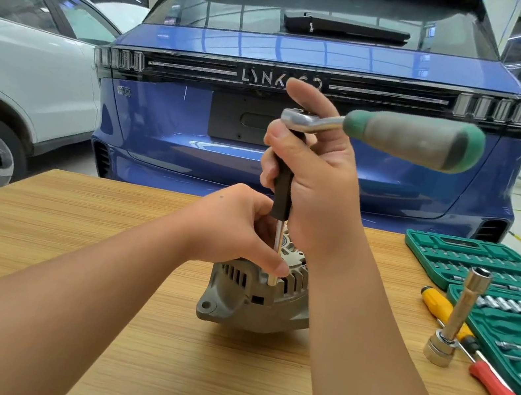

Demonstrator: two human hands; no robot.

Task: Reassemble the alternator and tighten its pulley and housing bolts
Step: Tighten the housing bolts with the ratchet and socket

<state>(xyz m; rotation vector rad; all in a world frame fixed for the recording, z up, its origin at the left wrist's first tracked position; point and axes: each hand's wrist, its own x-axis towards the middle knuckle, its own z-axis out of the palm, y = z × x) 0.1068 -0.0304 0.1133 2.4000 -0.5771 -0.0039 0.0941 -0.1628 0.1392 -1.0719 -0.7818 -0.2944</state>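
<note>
Left hand (239, 228) pinches driver shaft (276, 252) onto alternator (252, 297), probably seating a housing bolt; right hand (310, 185) wraps ratchet (381, 133) and driver handle upright.

The alternator (254, 295) is seen as a grey cast-metal housing with slotted vents round its rim and a mounting ear with a hole at its lower left. It is stood on the wooden table (99, 273), near the middle. A ratchet (381, 135) with a chrome head and a green and grey handle is carried above it, its handle pointed to the right. A black-gripped extension (282, 201) with a bright steel shank is set upright from the ratchet head down onto the housing's rim.
</note>
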